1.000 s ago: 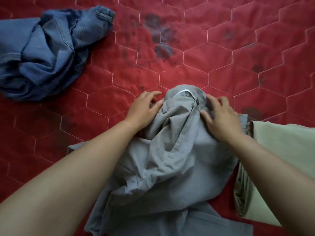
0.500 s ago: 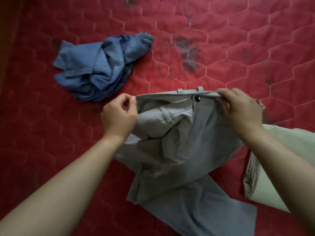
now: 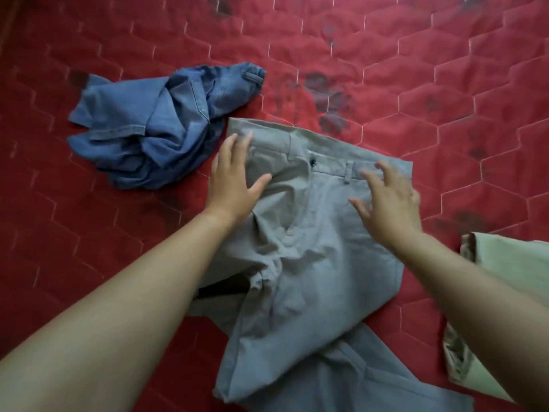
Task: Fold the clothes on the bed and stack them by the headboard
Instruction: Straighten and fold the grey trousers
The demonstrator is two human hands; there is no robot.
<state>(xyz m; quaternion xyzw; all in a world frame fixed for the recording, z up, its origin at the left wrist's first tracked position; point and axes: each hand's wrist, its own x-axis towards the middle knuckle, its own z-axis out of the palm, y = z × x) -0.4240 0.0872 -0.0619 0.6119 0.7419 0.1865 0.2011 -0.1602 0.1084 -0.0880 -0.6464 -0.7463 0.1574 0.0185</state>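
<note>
Grey cotton trousers lie spread front-side up at the centre of the head view, on a red quilted mattress cover stitched in a hexagon pattern. The waistband is at the far end and runs at a slant from upper left to lower right. A dark round button sits at its middle, and a belt loop stands to the right of the button. The seat area below the waistband is creased, with folds gathered near the centre seam. The legs extend toward the bottom edge of the view; they are not laid straight, and one leg crosses under the other toward the lower right. The left hand lies flat on the left end of the waistband with fingers straight and thumb spread, gripping nothing. The right hand is over the right end of the waistband, fingers splayed and slightly bent, holding nothing; it is blurred, so contact with the cloth cannot be confirmed. A crumpled blue denim garment lies unfolded on the cover to the upper left, just beside the waistband's left corner. A folded pale beige garment lies at the right edge, partly hidden by the right forearm, apart from the trousers. Dark stains mark the cover beyond the waistband.
</note>
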